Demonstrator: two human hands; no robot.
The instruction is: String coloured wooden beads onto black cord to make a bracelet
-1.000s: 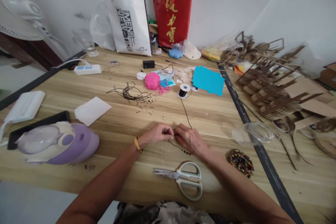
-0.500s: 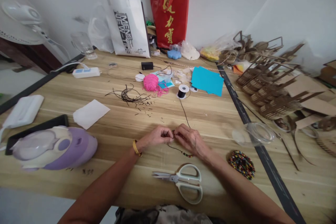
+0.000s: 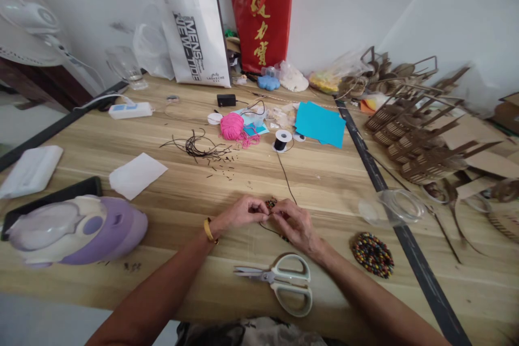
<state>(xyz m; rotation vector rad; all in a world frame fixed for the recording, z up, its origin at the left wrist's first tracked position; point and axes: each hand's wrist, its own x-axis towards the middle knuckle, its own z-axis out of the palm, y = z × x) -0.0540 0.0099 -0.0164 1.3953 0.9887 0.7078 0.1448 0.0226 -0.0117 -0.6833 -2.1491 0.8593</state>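
Note:
My left hand (image 3: 250, 211), with a gold bracelet (image 3: 209, 231) at its wrist, pinches a thin black cord (image 3: 265, 227). Facing it, my right hand (image 3: 295, 221) has thumb and fingertips closed on the same cord. Small multicoloured beads (image 3: 271, 203) show between the hands, just behind the fingertips. A few more beads on the cord are mostly covered by my right hand. A black length of cord runs from the white spool (image 3: 283, 139) toward my right hand. Scissors (image 3: 273, 277) with pale handles lie nearer to me, their blades pointing left.
Coiled strings of colourful beads (image 3: 372, 254) lie right of my forearm. Black cord pieces (image 3: 197, 146), pink yarn (image 3: 232, 126) and blue sheets (image 3: 321, 124) sit farther back. A purple-and-white appliance (image 3: 81, 230) stands at left, woven baskets (image 3: 413, 140) at right.
My right hand has shifted slightly, its fingers more spread over the cord. More of the bead cluster shows between the hands, while the beads hanging on the cord are now largely covered.

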